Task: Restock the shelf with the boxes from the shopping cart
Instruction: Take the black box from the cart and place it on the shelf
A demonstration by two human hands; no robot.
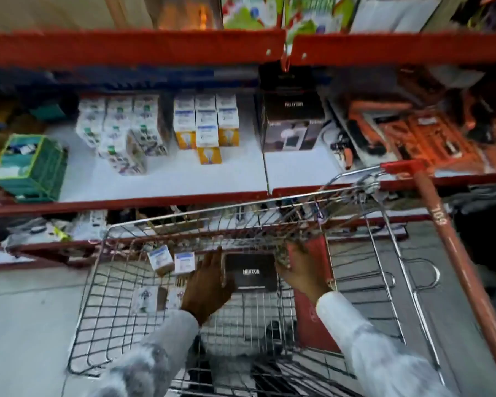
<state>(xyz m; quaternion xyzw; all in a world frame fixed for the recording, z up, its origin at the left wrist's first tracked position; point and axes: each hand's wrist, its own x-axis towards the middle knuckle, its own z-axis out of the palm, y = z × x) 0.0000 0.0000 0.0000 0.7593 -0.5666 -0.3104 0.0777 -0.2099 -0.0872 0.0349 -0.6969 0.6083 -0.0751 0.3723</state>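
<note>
gripping a black box (251, 272) from both sides, the left hand (209, 285) lies flat against its left edge with fingers pointing up and away, and the right hand (299, 275) presses its right edge, fingers spread over the far corner. the box sits low inside the cart (166, 222), near the wire front wall, its white lettered top facing up. both sleeves (384, 351) are pale and reach in from the near side. to the left of the box, two small white-and-blue boxes (172, 260) lean against the cart's front wall, and two more small cartons (155, 299) lie on the wire floor nearer the left hand. a red panel (312, 319) stands just right of the right wrist. the cart's red handle (453, 242) runs down the right side. beyond the cart, the shelf (169, 179) has a white deck with red edging; on it stand matching black boxes (292, 121), stacked, right of centre. left of them are stacks of bulb boxes (206, 124), more white cartons (121, 130) and a green crate (30, 167). orange tool cases (424, 138) fill the shelf's right end.
</note>
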